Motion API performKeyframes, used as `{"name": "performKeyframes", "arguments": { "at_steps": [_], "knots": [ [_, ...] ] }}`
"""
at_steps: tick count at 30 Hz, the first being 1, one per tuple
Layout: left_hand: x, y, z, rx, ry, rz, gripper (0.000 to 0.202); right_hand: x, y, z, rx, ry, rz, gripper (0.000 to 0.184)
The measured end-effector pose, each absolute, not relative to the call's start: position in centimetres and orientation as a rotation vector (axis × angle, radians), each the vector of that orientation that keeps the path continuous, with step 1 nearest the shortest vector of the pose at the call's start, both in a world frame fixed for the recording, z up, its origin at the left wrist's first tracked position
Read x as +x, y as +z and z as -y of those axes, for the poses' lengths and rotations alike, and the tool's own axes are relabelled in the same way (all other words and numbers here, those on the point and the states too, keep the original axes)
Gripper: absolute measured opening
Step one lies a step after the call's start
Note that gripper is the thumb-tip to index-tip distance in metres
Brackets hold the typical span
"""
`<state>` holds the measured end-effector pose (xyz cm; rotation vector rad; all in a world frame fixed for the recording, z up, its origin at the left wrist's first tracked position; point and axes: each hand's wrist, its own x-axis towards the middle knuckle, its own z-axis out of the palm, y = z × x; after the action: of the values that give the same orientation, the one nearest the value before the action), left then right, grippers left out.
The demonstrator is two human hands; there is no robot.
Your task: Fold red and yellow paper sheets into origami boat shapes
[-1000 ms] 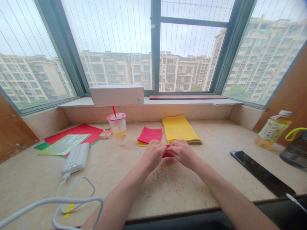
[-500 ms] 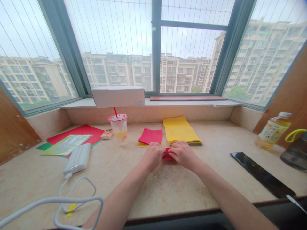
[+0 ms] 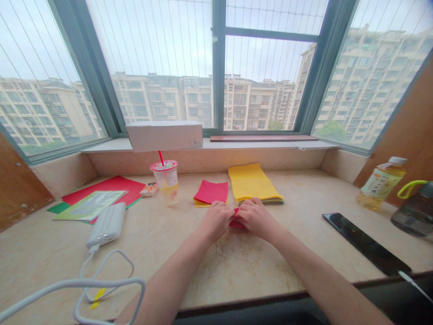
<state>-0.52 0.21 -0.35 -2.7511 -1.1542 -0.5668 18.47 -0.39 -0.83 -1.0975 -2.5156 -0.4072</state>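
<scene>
Between my two hands is a small piece of red paper (image 3: pixel 237 222), mostly covered by the fingers and low over the counter. My left hand (image 3: pixel 218 220) grips its left side with bent fingers. From the other side my right hand (image 3: pixel 255 217) pinches it, the fingers curled close to those of the left. How the paper is folded cannot be made out. Just beyond the left hand lies a small stack of square paper (image 3: pixel 211 191), red on top with yellow beneath. A larger stack of yellow paper (image 3: pixel 254 182) lies beyond the right hand.
Left on the counter (image 3: pixel 246 266) are red sheets (image 3: pixel 108 186), a power bank (image 3: pixel 107 225) with a looped white cable (image 3: pixel 111 282), and a plastic cup (image 3: pixel 166 180) with a straw. A phone (image 3: pixel 365 243), a drink bottle (image 3: pixel 380 184) and a dark bottle (image 3: pixel 414 212) stand or lie right.
My hands have drawn slightly closer over the red paper, so less of it shows between them. The whole view has shifted a little; the other things stay in place.
</scene>
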Motion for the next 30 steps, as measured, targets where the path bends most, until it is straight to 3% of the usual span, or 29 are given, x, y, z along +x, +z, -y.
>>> {"name": "performKeyframes", "arguments": {
  "at_steps": [8, 15, 20, 30],
  "knots": [
    [-0.8, -0.4, -0.3, -2.824, -0.690, 1.121, 0.014, 18.5, -1.0, 0.1, -1.098, -0.296, 2.542, 0.027],
    [-2.3, 0.9, -1.2, -2.503, -1.224, 1.240, 0.014, 20.8, 0.2, -1.1, -1.573, -0.207, 2.210, 0.017],
    [-3.4, 0.4, -2.2, -2.447, -1.136, 1.318, 0.015, 25.2, 0.8, -2.3, -1.998, -0.276, 1.850, 0.035],
    [-4.7, -0.4, -3.5, -2.377, -1.165, 1.389, 0.020, 33.7, 3.1, -4.2, -2.516, -0.154, 1.550, 0.031]
  ]
}}
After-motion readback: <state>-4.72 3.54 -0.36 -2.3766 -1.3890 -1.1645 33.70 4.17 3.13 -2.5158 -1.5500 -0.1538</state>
